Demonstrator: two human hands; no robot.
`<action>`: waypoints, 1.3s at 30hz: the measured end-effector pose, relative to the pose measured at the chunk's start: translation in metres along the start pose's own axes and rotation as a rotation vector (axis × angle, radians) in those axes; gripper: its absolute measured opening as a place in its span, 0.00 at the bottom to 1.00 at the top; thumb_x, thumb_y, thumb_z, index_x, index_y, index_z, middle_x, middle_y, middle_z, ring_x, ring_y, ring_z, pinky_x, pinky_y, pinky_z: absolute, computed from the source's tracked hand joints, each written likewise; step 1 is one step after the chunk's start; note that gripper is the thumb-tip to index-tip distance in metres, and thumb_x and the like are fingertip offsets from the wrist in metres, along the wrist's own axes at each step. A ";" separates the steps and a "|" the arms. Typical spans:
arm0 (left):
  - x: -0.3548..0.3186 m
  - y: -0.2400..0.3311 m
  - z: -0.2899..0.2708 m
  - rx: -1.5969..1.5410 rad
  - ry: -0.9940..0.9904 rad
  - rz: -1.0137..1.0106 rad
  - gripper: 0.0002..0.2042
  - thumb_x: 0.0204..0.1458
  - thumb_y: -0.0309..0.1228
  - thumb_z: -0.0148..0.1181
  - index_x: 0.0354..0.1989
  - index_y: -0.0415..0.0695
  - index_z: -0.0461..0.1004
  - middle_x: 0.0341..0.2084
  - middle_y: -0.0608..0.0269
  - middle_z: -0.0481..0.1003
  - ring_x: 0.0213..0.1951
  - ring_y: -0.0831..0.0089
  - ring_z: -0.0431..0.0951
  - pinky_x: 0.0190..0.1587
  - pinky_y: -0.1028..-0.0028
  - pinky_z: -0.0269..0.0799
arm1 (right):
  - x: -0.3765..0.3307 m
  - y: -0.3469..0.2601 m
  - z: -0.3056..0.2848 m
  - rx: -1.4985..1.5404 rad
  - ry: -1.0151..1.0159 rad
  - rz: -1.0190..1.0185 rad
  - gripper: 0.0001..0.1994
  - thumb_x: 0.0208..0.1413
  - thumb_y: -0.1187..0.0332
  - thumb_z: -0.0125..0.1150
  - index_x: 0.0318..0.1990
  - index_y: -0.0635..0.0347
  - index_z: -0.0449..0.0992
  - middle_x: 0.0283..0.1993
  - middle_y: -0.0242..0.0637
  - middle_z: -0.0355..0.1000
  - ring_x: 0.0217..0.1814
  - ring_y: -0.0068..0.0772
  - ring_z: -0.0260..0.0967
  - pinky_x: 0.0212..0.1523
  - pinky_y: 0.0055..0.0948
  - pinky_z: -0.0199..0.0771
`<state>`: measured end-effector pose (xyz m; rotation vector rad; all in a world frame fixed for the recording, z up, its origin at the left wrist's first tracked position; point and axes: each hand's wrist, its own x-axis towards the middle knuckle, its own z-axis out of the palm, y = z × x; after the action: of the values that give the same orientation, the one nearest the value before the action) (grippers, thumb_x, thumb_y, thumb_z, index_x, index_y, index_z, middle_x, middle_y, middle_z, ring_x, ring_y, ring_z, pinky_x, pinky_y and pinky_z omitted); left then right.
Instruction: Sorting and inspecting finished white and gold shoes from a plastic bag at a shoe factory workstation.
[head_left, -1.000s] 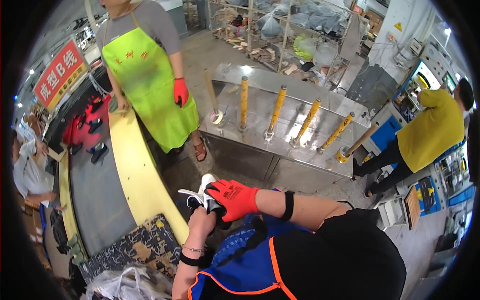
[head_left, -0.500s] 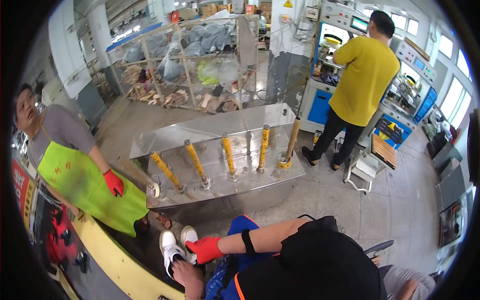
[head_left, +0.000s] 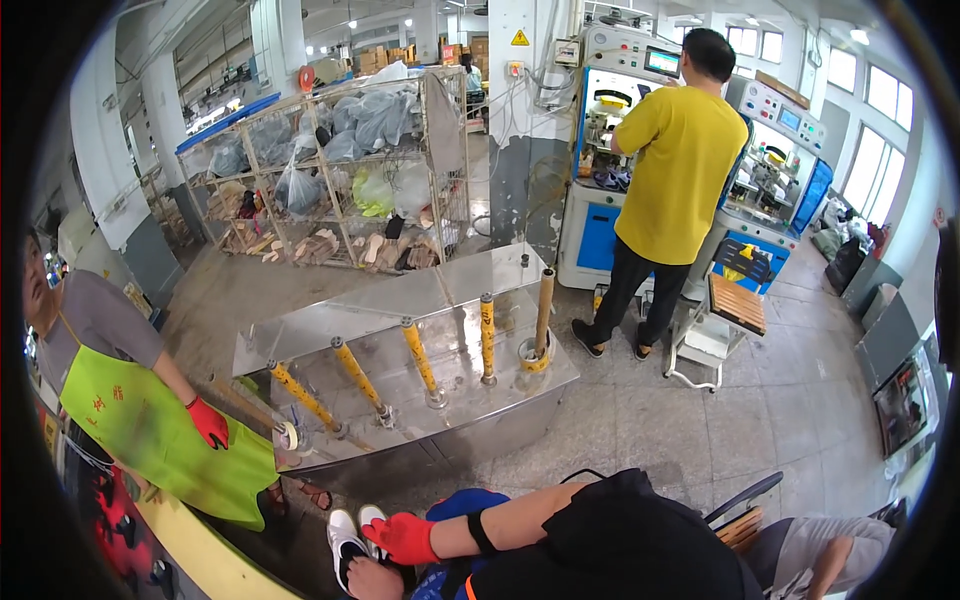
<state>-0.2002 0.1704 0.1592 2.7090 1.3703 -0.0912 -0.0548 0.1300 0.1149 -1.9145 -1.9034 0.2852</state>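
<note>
Two white shoes are held together at the lower edge, left of centre. My right hand (head_left: 405, 540), in a red glove, is closed around the heel or side of one white shoe (head_left: 371, 518). My bare left hand (head_left: 374, 579) grips the other white shoe (head_left: 343, 530) near its black opening, partly cut off by the picture's rim. My right forearm, with a black band, reaches leftward from a black sleeve. Blue cloth (head_left: 470, 502) lies beneath that forearm.
Ahead stands a metal table (head_left: 470, 410) with several upright yellow-wrapped posts. At left, a co-worker in a green apron (head_left: 160, 430) stands beside a pale yellow-edged bench (head_left: 210, 555). A person in a yellow shirt (head_left: 680, 180) works at machines behind; a stool (head_left: 735, 305) stands nearby. Someone in grey sits lower right.
My view has swung right and upward, so the surroundings sit further left and lower. Both hands keep hold of the shoes, and my left hand shows less.
</note>
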 end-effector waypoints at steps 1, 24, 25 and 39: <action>-0.003 -0.003 0.003 0.147 0.127 0.079 0.16 0.46 0.37 0.58 0.32 0.32 0.74 0.32 0.42 0.79 0.33 0.52 0.80 0.33 0.61 0.76 | 0.008 0.016 0.000 0.121 -0.048 0.001 0.31 0.43 0.64 0.62 0.58 0.63 0.64 0.40 0.53 0.73 0.43 0.47 0.75 0.37 0.42 0.75; -0.032 -0.077 0.039 -0.860 0.228 0.002 0.12 0.56 0.31 0.60 0.38 0.31 0.75 0.30 0.52 0.78 0.30 0.65 0.75 0.36 0.66 0.71 | 0.147 0.189 -0.102 -0.816 0.466 0.109 0.19 0.51 0.69 0.54 0.53 0.56 0.70 0.49 0.43 0.68 0.48 0.42 0.69 0.40 0.39 0.74; -0.039 -0.083 0.037 -0.842 0.111 -0.118 0.13 0.55 0.32 0.60 0.38 0.30 0.75 0.32 0.45 0.78 0.32 0.58 0.77 0.39 0.62 0.72 | 0.146 0.180 -0.097 -0.698 0.376 0.162 0.21 0.51 0.68 0.54 0.54 0.57 0.69 0.50 0.44 0.67 0.47 0.42 0.68 0.40 0.38 0.74; 0.004 -0.008 -0.037 0.278 -0.135 0.378 0.14 0.55 0.35 0.49 0.48 0.50 0.75 0.26 0.57 0.80 0.30 0.59 0.80 0.43 0.47 0.67 | 0.042 0.007 -0.027 0.532 -0.358 0.298 0.49 0.44 0.35 0.61 0.70 0.51 0.50 0.66 0.63 0.55 0.66 0.62 0.58 0.64 0.44 0.61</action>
<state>-0.2034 0.1830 0.1954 3.0674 0.8460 -0.4534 -0.0352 0.1680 0.1423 -1.8396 -1.5100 1.1660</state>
